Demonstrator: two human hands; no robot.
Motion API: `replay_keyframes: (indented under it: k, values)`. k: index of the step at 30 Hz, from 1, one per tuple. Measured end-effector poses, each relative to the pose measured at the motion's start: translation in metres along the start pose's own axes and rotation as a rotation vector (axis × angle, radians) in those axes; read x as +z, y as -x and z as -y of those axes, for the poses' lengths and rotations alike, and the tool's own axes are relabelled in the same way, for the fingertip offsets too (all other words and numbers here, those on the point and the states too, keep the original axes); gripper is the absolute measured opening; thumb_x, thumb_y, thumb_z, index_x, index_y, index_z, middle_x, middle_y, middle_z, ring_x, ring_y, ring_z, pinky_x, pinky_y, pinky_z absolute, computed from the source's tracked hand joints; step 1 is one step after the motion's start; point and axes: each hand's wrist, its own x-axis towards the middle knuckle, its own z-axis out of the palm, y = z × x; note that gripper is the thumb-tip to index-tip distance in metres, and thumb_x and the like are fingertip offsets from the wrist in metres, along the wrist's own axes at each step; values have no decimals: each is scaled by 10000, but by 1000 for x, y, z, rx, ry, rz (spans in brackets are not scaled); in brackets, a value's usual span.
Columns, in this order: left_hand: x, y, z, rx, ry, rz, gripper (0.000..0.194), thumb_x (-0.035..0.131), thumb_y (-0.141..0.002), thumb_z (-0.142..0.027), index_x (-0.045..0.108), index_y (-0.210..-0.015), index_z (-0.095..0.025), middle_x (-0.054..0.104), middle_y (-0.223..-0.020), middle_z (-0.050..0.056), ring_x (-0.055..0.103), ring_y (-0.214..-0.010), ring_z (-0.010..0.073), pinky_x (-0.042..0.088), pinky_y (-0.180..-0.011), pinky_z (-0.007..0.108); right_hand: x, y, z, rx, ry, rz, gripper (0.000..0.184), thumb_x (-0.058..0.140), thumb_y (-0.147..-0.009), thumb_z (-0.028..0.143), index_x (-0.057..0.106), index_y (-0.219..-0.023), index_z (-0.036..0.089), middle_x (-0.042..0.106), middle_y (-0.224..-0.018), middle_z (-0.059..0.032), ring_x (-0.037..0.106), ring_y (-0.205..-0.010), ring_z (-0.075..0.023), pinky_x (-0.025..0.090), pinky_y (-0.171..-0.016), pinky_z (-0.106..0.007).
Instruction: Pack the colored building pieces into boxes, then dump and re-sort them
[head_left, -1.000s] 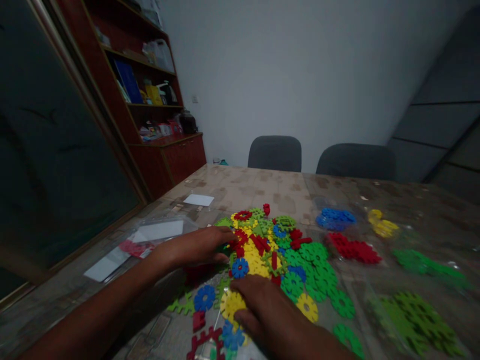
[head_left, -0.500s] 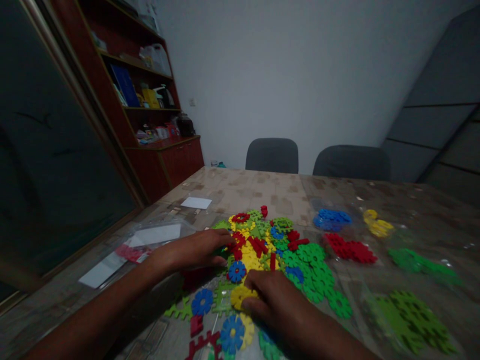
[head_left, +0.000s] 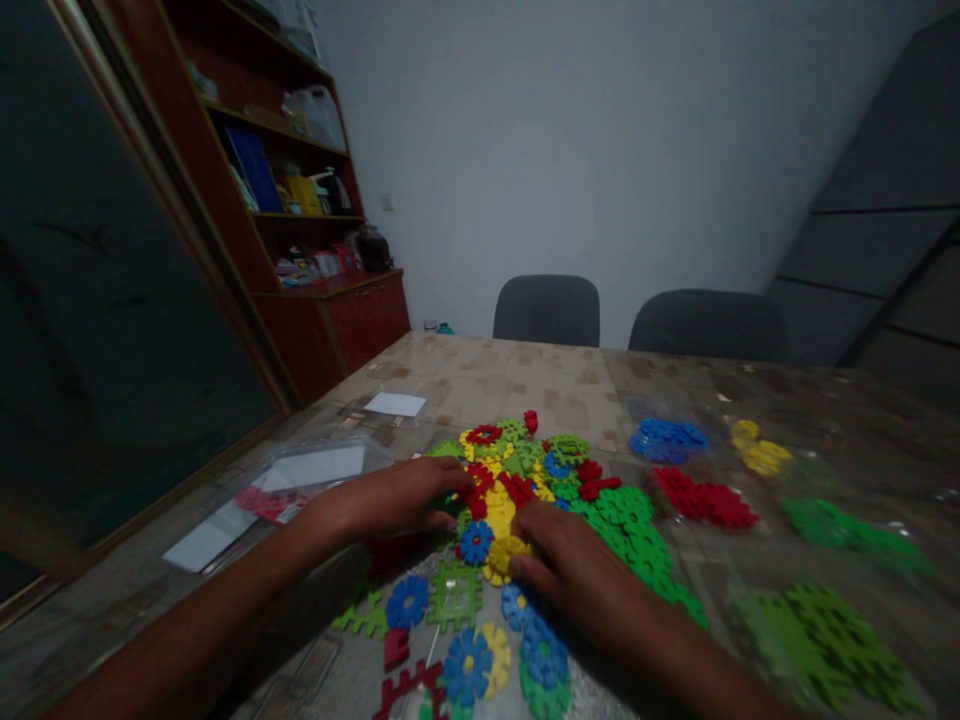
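Observation:
A mixed pile of plastic interlocking pieces in red, yellow, green and blue lies on the table between my hands. My right hand point(head_left: 566, 555) pinches a yellow flower-shaped piece point(head_left: 506, 556) between thumb and fingers, low over the near side of the pile. At the pile's left edge is my left hand point(head_left: 412, 497), thumb and fingers apart, fingertips by the red pieces point(head_left: 478, 490). Just below them sits a blue flower-shaped piece point(head_left: 476, 542). Closer to me lie a green square piece point(head_left: 455, 596) and several blue flower pieces point(head_left: 468, 666).
Sorted pieces lie in clear bags to the right: blue point(head_left: 667, 438), yellow point(head_left: 761, 450), red point(head_left: 705, 497), green point(head_left: 851, 532) and light green point(head_left: 832, 640). Clear bags with white cards point(head_left: 319, 468) lie left. Two grey chairs point(head_left: 546, 310) stand behind the table point(head_left: 517, 375).
My right hand has moved away from me, toward the pile's middle, carrying the yellow flower-shaped piece. Blue pieces near the front are uncovered. My left hand has stayed put.

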Motion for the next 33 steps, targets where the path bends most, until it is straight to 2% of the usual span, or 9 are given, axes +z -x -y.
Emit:
replay_keyframes:
  k: [3, 5, 11, 16, 19, 22, 27, 30, 33]
  values:
    - [3, -1, 4, 6, -4, -5, 409, 685, -883, -214, 584, -1279, -237, 606, -1299, 94, 592, -1165, 288, 450, -1007, 395, 10, 5, 6, -41, 42, 45, 215, 579, -909, 170, 625, -1117, 195, 625, -1220, -83, 561, -1108, -221, 408, -946, -334]
    - [5, -2, 7, 19, -2, -20, 439, 696, -873, -217, 578, -1296, -236, 598, -1314, 99, 585, -1178, 296, 445, -1013, 405, 13, 4, 12, -48, 101, 68, 242, 586, -898, 146, 641, -1129, 193, 621, -1259, -87, 553, -1156, -228, 386, -1000, -341]
    - [7, -2, 11, 55, -9, -42, 446, 694, -867, -235, 576, -1296, -259, 610, -1291, 86, 603, -1142, 285, 466, -973, 380, 8, -1, 20, -33, 210, 80, 115, 603, -896, 139, 676, -979, 173, 686, -1067, -66, 604, -975, -209, 439, -858, -313]
    - [6, -1, 6, 35, -15, -39, 433, 691, -874, -240, 577, -1292, -247, 593, -1317, 100, 591, -1167, 306, 460, -979, 407, 4, 5, 12, -31, 117, -48, 125, 619, -886, 115, 660, -987, 177, 688, -1051, -63, 599, -942, -188, 442, -823, -303]
    - [4, 0, 2, 41, 9, -46, 364, 686, -867, -213, 609, -1222, -237, 628, -1247, 89, 611, -1117, 298, 470, -943, 394, -4, 7, 11, -60, 111, -87, 85, 617, -879, 112, 640, -849, 188, 684, -908, -30, 597, -798, -160, 443, -719, -280]
    - [2, 1, -3, 71, 51, -56, 292, 678, -876, -210, 626, -1161, -246, 666, -1133, 53, 631, -1038, 264, 474, -886, 348, -30, 10, 12, -113, 156, -161, 122, 625, -837, 72, 638, -802, 188, 692, -836, -20, 622, -756, -156, 454, -678, -268]
    - [8, -6, 0, 86, 30, -120, 177, 636, -926, -254, 630, -1102, -236, 655, -1102, 55, 634, -973, 246, 492, -830, 334, -103, 28, 5, -139, 248, -437, 110, 613, -840, 190, 702, -902, 207, 747, -809, -29, 673, -672, -159, 490, -615, -258]
    - [15, -12, 8, 103, 17, -206, 253, 611, -951, -281, 601, -1201, -244, 614, -1233, 81, 613, -1070, 260, 492, -920, 372, -143, 48, -14, -25, 285, -550, 227, 568, -851, 392, 722, -893, 231, 767, -791, -45, 679, -609, -189, 481, -545, -277]
    - [20, -16, 15, 156, 20, -263, 364, 599, -962, -291, 542, -1321, -274, 554, -1368, 87, 564, -1203, 269, 459, -1020, 404, -173, 74, -50, 170, 298, -642, 382, 545, -792, 542, 738, -894, 229, 785, -858, -91, 715, -682, -252, 513, -601, -327]
